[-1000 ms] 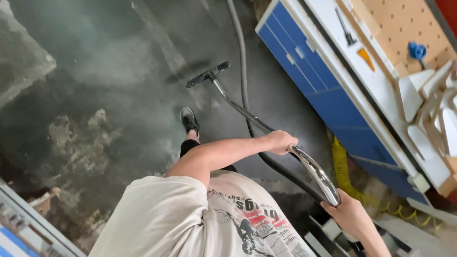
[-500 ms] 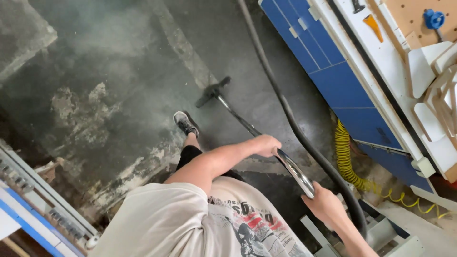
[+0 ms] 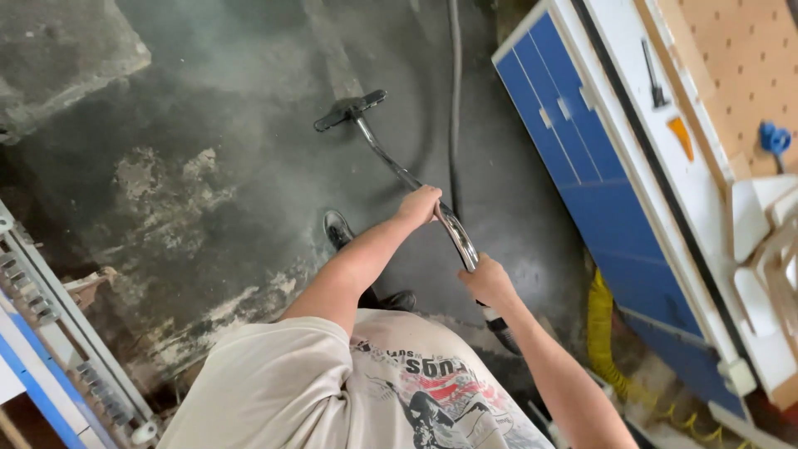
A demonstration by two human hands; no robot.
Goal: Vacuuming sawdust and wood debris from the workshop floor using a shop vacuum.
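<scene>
The rough, flaking patch of floor (image 3: 166,208) to the left of the vacuum wand (image 3: 399,170) looks like the first trouble spot: if the black floor nozzle (image 3: 349,109) were dragged over that broken edge it could catch and jolt the tube. The nozzle rests flat on the dark concrete at the far end of the wand, ahead of the person's shoe (image 3: 337,229), which stands just left of the tube, near enough that a short pull back might clip it. The left hand (image 3: 420,205) is closed around the chrome tube partway along, fingers wrapped fully over it. A little nearer the body, the right hand (image 3: 489,281) is clamped on the upper bend where chrome meets the black hose end (image 3: 501,326). To the right of the wand, the grey hose (image 3: 454,91) trails straight across the floor, a likely snag or trip. Further right stands the blue cabinet (image 3: 582,166), which a wide swing could knock, and the yellow coiled line (image 3: 600,333) at its foot might tangle.
</scene>
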